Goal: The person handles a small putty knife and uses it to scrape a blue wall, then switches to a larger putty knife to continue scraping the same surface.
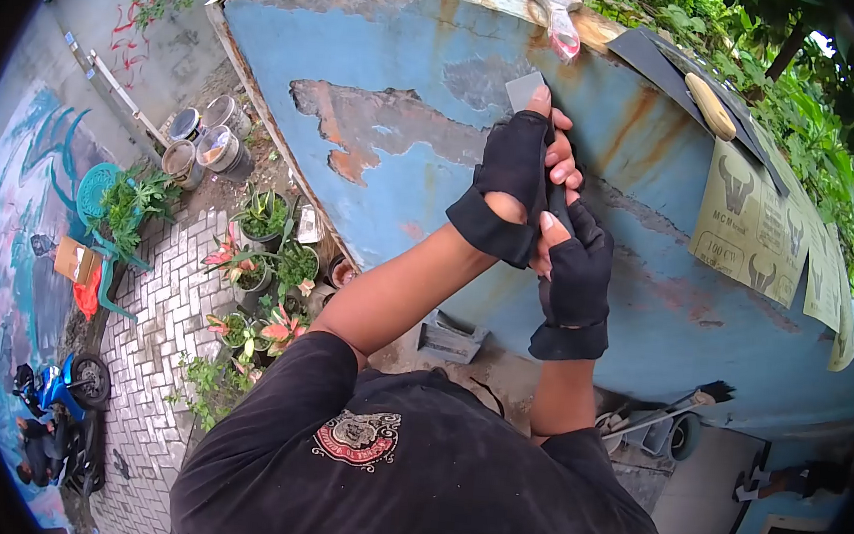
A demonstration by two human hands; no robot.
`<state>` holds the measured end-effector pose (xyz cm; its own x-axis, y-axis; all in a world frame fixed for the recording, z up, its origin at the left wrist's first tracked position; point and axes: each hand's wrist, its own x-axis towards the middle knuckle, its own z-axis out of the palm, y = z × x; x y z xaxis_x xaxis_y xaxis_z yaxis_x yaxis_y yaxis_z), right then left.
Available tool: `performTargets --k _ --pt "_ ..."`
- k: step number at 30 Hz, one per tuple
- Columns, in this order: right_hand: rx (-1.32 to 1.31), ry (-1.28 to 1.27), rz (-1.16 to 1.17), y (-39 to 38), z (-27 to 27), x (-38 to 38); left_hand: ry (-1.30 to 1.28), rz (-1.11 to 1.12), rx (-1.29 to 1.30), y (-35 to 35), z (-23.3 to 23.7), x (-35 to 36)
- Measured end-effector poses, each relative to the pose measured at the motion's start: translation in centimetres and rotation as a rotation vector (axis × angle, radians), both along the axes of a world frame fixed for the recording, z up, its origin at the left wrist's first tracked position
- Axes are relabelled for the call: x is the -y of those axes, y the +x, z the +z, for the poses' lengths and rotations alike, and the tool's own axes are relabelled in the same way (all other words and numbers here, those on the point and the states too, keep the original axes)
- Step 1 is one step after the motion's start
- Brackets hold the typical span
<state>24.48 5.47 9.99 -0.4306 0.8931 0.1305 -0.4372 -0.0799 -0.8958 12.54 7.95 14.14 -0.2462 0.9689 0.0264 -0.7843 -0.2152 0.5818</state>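
Note:
Both hands wear black fingerless gloves and are raised against a blue wall point(404, 54) with peeling paint. My left hand point(518, 159) is closed around a scraper point(523, 92), its thumb lying by the flat grey blade, which is against or very near the wall. Just below, my right hand point(579, 269) is closed around the lower, dark handle end. The fingers hide most of the handle. Left of the blade, a large patch of bare grey plaster point(388, 123) shows where paint is gone.
On the wall's top rest a paintbrush point(558, 26), sandpaper sheets point(757, 218) and a tool with a wooden handle point(710, 107). Below left stand potted plants point(262, 216), buckets point(220, 150) and a motorbike point(62, 384). A grey block-like object point(452, 337) lies beneath my arms.

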Motion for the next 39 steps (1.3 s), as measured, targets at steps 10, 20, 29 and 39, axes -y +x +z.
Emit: performTargets --k 10,20,29,39 --pt "-0.025 -0.021 0.043 -0.5 0.5 -0.8 0.032 0.046 -0.006 -0.2 0.6 -0.2" --pt "-0.037 -0.068 0.057 0.4 -0.6 -0.8 -0.003 -0.015 0.028 0.5 0.3 0.1" --pt "-0.020 -0.087 0.038 0.5 0.0 -1.2 0.001 0.019 0.026 0.8 -0.2 -0.4" --pt "-0.027 -0.056 0.023 -0.5 0.1 -0.7 0.025 -0.012 0.001 -0.2 -0.1 -0.1"
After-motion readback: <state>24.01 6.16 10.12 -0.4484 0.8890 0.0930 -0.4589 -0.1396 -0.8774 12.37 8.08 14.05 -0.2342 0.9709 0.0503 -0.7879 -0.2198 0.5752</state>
